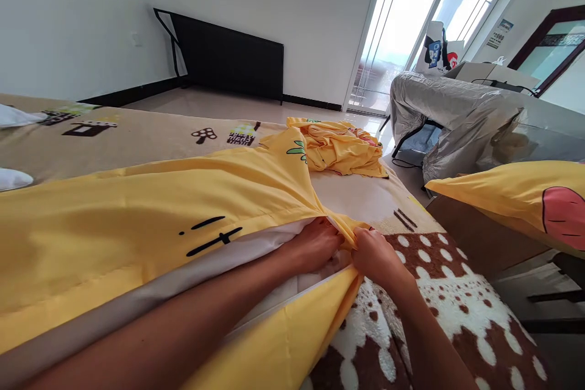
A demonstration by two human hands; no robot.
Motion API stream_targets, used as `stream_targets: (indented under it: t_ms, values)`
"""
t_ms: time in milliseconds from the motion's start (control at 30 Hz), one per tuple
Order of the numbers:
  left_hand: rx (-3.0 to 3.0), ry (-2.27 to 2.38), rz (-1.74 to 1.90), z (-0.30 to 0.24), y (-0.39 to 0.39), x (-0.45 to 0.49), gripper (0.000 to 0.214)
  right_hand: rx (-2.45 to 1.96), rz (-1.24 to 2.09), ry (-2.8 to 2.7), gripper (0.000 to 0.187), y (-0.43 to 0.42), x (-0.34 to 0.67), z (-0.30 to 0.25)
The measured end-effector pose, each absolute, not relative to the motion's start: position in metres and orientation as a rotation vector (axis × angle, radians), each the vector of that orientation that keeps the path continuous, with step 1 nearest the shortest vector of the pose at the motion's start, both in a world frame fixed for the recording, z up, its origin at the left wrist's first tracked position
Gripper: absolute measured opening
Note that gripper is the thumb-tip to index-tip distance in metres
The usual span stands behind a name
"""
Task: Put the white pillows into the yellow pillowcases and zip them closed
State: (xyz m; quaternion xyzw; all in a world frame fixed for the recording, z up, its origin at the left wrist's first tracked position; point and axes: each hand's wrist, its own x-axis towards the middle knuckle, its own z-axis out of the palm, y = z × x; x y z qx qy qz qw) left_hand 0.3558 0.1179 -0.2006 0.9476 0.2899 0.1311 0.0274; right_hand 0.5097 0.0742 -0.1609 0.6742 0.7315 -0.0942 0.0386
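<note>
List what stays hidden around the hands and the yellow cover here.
Head view: fingertips of the left hand, buried under a fold of the yellow cover; its grip is unclear.
Head view: white filling, mostly inside the cover; its extent is hidden.
Head view: yellow pillow, cut off by the right edge.

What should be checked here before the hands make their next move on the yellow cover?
1. Right hand pinches the edge of the yellow cover: ok.
2. Left hand lies on the white filling at the opening: ok.
3. Left hand's grip, fingertips hidden by fabric: cannot tell.
4. Cover flat at the hands: not ok, it is bunched.
5. Crumpled yellow cloth lies apart from both hands: ok.
</note>
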Motion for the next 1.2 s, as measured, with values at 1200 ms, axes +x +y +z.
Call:
stream_targets:
  t_ms: [1200]
  values:
    - [2.413,0.725,0.603,-0.196,0.126,0.355,0.03,2.172,-0.647,2.623,0.007,0.077,0.519,-0.157]
